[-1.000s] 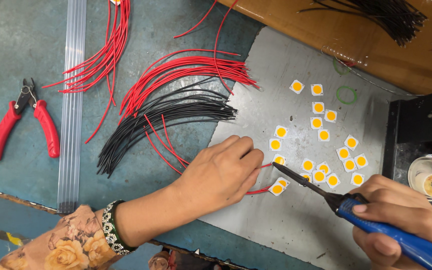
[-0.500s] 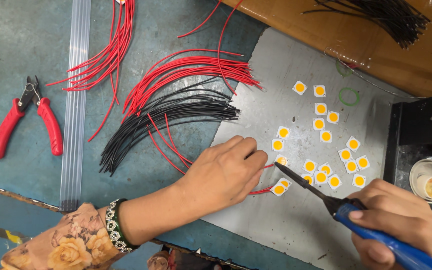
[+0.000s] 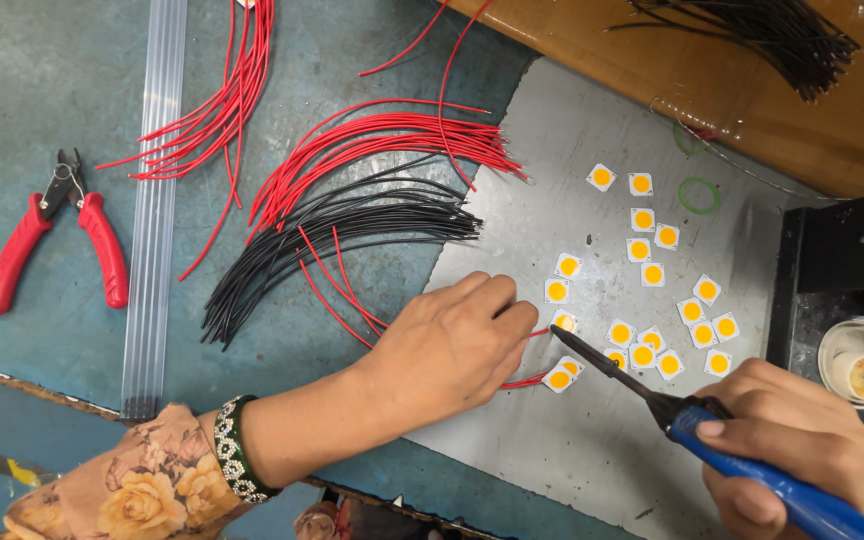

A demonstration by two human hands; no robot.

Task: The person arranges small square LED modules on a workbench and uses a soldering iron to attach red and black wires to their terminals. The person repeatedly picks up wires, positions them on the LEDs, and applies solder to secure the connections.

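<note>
Barely shifted, left hand (image 3: 452, 350) pinches red wire (image 3: 524, 381); right hand (image 3: 802, 450) clamps soldering iron (image 3: 642, 390) beside it.

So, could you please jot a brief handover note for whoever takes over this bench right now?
Left hand: pinches a thin red wire on the grey metal sheet.
Right hand: grips the blue-handled soldering iron, tip at a small white square chip with a yellow centre.
About twenty such chips lie loose; one by the fingers seems wired.
Red and black wire bundles and red-handled cutters wait left.

Left hand (image 3: 452, 350) palm down, fingers curled, probably pinching; right hand (image 3: 802, 455) in closed grip.
</note>
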